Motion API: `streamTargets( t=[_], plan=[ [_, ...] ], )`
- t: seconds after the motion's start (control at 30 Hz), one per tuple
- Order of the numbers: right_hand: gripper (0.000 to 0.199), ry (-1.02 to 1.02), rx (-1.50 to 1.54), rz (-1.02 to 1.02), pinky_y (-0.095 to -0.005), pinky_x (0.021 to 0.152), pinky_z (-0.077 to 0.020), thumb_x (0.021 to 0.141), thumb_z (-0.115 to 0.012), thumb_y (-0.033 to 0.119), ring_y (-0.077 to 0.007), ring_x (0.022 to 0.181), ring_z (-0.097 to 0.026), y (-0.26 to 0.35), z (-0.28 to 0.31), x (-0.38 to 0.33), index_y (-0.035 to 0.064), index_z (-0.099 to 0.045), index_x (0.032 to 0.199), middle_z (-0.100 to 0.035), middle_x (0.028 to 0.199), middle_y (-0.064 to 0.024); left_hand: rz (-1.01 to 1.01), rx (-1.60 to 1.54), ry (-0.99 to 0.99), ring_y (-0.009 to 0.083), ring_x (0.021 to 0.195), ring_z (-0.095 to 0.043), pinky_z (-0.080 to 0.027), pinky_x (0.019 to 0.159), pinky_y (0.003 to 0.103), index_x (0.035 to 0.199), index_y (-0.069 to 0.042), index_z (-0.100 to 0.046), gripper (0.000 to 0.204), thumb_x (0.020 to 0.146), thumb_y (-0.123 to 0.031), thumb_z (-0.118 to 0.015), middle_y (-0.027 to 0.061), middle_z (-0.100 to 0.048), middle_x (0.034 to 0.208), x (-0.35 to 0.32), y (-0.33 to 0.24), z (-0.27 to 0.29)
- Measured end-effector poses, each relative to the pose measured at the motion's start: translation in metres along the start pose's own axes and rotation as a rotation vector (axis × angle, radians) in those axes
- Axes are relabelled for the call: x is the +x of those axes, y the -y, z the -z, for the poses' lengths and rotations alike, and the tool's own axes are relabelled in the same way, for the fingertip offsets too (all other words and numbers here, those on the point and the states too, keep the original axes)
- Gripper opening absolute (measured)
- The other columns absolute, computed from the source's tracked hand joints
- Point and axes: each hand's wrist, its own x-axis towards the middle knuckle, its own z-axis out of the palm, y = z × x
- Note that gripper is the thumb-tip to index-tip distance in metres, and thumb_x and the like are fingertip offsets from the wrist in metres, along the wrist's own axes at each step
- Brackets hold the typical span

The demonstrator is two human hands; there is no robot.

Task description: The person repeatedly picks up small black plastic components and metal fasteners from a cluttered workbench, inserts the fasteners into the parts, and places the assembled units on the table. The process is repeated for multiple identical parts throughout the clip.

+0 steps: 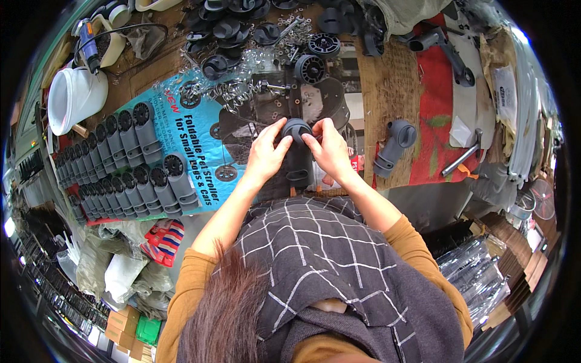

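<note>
In front of me, at the table's near edge, lies a dark grey plastic housing [298, 166] with a round cap [296, 128] at its far end. My left hand [267, 149] grips the cap's left side, thumb and fingers closed around its rim. From the other side my right hand [330, 152] presses its thumb on the cap, fingers curled beside it. Beyond the hands stands a round slotted plastic piece [310, 69]. A similar grey housing [394, 147] lies apart on the right, on brown cardboard.
Rows of grey housings [145, 133] stand at left on a blue printed sheet [209, 130]. Loose metal hardware [257, 66] and black round caps [229, 31] are heaped at the back. A white bucket [75, 100] and an electric screwdriver [89, 48] sit far left; a metal-handled tool [463, 154] lies right.
</note>
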Motion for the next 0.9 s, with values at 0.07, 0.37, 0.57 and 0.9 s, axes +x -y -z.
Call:
streamTargets(
  t=[0.07,0.37,0.57,0.9],
  plan=[
    [0.032,0.064,0.175,-0.034,-0.0334,0.079,-0.0515,0.088,-0.066,0.018,-0.0227,0.090,-0.065,-0.003,0.001,0.003,-0.0003,-0.057,0.113,-0.065,0.100,-0.0147,0.052,-0.018,0.032,0.0262,0.107,-0.061,-0.049,0.090,0.032,0.129,-0.004,-0.054,0.048,0.085,-0.019,-0.066,0.0145,-0.060,0.119,0.002,0.003,0.000],
    [0.042,0.325,0.307,-0.108,-0.0343,0.085,-0.0512,0.088,-0.064,0.015,-0.0246,0.100,-0.065,-0.010,0.016,0.017,-0.0001,-0.052,0.126,-0.065,0.111,-0.0193,0.189,-0.244,0.174,0.0208,0.106,-0.061,-0.049,0.092,0.032,0.129,-0.004,-0.055,0.053,0.079,-0.011,-0.072,0.0114,-0.060,0.120,0.013,0.009,0.008],
    [0.036,0.311,0.217,-0.097,-0.0334,0.084,-0.0516,0.088,-0.063,0.010,-0.0219,0.099,-0.064,-0.005,0.010,0.020,-0.0007,-0.053,0.120,-0.064,0.109,-0.0172,0.183,-0.142,0.187,0.0230,0.103,-0.062,-0.050,0.089,0.033,0.125,-0.002,-0.056,0.049,0.079,-0.010,-0.071,0.0134,-0.059,0.118,0.016,0.008,0.007],
    [0.038,0.258,0.117,-0.128,-0.0384,0.083,-0.0500,0.080,-0.069,0.028,-0.0303,0.094,-0.065,-0.015,-0.001,0.029,0.0022,-0.063,0.108,-0.066,0.100,-0.0171,0.081,0.198,0.408,0.0306,0.098,-0.060,-0.049,0.086,0.037,0.117,-0.001,-0.057,0.059,0.064,-0.017,-0.078,0.0159,-0.057,0.107,0.049,0.003,0.013]
  ],
)
